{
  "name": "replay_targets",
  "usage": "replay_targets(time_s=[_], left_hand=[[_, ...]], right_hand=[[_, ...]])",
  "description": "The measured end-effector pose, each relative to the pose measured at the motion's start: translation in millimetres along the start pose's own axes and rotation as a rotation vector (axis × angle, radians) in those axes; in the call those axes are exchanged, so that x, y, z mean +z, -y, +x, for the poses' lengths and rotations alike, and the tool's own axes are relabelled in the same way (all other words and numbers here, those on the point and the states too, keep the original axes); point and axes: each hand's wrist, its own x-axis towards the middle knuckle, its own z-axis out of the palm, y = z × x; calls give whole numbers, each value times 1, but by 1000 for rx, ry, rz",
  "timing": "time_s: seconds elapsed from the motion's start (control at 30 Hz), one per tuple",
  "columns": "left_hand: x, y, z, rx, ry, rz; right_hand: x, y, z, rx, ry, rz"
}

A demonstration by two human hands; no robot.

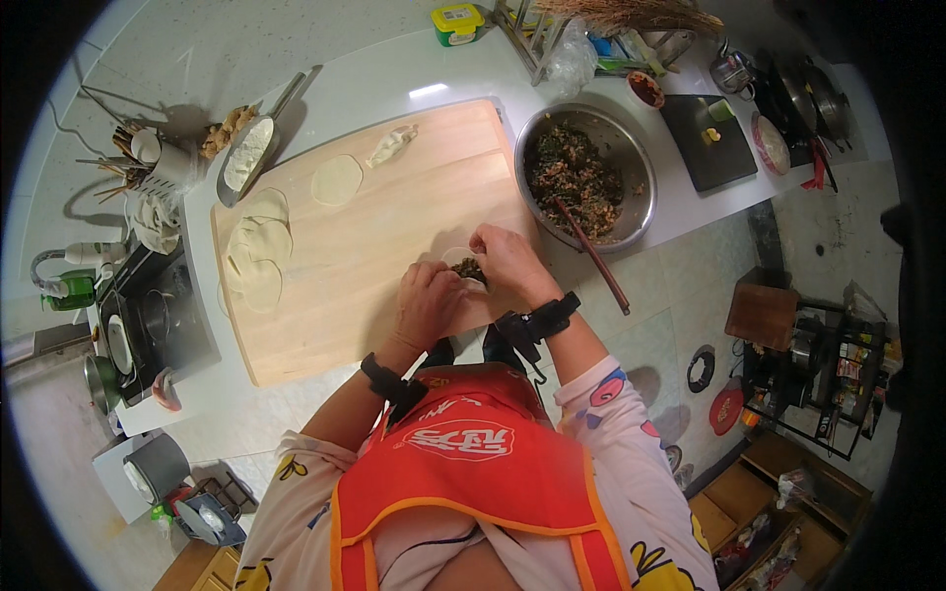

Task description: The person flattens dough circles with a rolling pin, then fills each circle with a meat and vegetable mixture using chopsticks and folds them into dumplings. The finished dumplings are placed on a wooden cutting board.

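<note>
Between my left hand (429,299) and my right hand (506,255) is a dough wrapper with dark minced filling (468,270) on it, at the near right edge of a wooden board (347,258). My left fingers hold its left side; my right fingers pinch its far right rim. The filling still shows in the middle. Farther back on the board lie a flat round wrapper (337,180) and a pleated dumpling (392,145). Several overlapping wrappers (256,247) rest at the board's left end.
Right of the board stands a steel bowl of filling (576,173), with chopsticks (602,270) leaning over its near rim. A flour scoop (251,159) and ginger (229,131) lie at the back left. A black cutting board (702,151) is at the right, a sink (159,325) at the left.
</note>
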Motion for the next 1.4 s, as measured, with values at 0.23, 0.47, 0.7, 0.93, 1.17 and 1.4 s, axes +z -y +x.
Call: replay_targets(time_s=[0.23, 0.47, 0.7, 0.93, 1.17, 1.4], left_hand=[[5, -3, 2, -109, -36, -68], [9, -5, 12, -212, -122, -64], [6, 7, 17, -130, -6, -47], [3, 16, 11, -29, 52, 19], [-1, 15, 11, 102, 82, 119], [-6, 20, 9, 222, 146, 187]], right_hand=[[-8, 1, 2, 93, 140, 54], [-12, 3, -1, 111, 191, 157], [-8, 9, -26, -105, 16, 222], [10, 8, -50, -333, -254, 146], [28, 9, -73, -431, -431, -29], [41, -4, -76, -461, -473, -201]])
